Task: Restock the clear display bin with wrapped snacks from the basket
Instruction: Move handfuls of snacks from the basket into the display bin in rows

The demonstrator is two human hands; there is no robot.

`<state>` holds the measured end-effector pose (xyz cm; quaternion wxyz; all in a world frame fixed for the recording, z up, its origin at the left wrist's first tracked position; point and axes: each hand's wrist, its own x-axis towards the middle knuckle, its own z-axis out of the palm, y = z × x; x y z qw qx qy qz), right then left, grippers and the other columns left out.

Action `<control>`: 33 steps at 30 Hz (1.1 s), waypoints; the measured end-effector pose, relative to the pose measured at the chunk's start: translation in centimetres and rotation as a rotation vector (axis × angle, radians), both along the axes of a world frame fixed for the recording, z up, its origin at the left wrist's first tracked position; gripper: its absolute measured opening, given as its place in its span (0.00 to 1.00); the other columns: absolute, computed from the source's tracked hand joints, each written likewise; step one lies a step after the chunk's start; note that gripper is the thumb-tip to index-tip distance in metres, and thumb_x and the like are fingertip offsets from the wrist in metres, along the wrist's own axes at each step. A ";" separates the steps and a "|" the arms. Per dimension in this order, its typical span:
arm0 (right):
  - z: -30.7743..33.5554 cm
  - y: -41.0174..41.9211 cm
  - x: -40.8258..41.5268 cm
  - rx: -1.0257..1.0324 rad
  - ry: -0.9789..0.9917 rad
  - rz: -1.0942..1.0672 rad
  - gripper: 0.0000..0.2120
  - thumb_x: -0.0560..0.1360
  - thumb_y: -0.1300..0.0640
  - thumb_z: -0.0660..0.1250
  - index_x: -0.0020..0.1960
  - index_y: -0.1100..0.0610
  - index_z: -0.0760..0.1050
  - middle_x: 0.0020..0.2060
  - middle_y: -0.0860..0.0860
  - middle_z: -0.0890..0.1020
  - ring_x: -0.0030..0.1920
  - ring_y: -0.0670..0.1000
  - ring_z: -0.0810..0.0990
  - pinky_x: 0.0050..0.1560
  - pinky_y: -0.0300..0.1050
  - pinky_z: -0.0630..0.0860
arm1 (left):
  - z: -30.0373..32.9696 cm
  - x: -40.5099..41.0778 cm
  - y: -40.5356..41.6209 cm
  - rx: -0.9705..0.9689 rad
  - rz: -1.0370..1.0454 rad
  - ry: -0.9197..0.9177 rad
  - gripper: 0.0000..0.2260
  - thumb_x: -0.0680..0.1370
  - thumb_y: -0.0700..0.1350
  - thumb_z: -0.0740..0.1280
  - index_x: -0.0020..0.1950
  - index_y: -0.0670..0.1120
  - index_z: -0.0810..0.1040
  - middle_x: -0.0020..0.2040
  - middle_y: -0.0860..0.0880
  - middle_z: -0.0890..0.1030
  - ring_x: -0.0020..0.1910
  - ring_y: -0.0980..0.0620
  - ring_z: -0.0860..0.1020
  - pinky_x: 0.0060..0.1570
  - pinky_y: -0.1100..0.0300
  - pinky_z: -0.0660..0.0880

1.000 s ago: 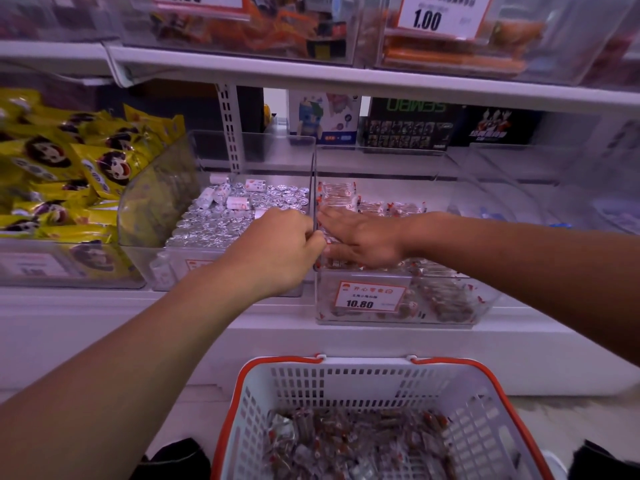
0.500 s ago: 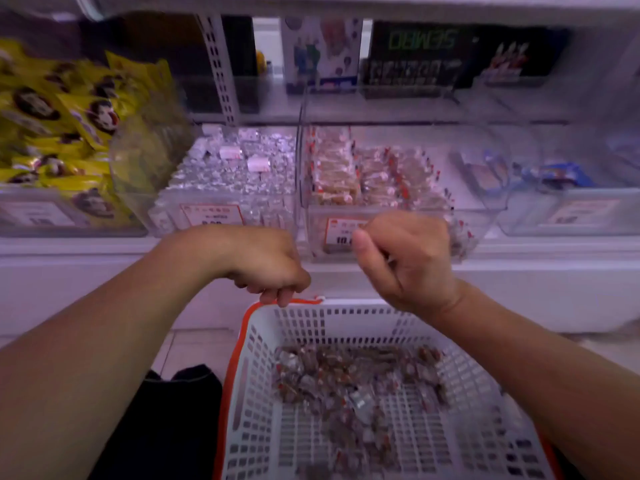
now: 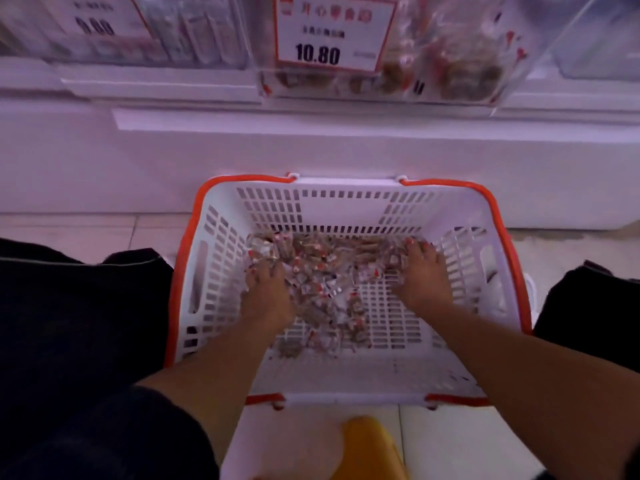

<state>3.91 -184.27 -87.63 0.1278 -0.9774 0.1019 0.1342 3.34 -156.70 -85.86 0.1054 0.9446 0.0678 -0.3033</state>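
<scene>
A white basket with an orange rim stands on the floor below the shelf. A pile of small clear-wrapped snacks lies across its far half. My left hand rests on the left side of the pile, fingers stretched into the wrappers. My right hand lies on the right side with its fingers spread, the tips among the snacks. Above, at the frame's top, the clear display bin holds the same snacks behind a price label reading 10.80.
A neighbouring clear bin sits left of the display bin on the white shelf base. My dark-trousered knees flank the basket. A yellow object lies in front of the basket on the tiled floor.
Both hands have left the display bin and dropped down into the basket onto the snack pile. The view has tilted down from the shelf to the basket.
</scene>
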 end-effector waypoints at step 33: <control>-3.0 1.8 2.6 1.256 0.698 -0.722 0.04 0.75 0.68 0.69 0.47 0.61 0.76 0.39 0.55 0.83 0.37 0.51 0.85 0.34 0.44 0.83 | -8.5 0.9 1.3 -0.356 0.220 -0.108 0.08 0.75 0.34 0.68 0.53 0.41 0.78 0.51 0.41 0.80 0.51 0.40 0.78 0.47 0.55 0.76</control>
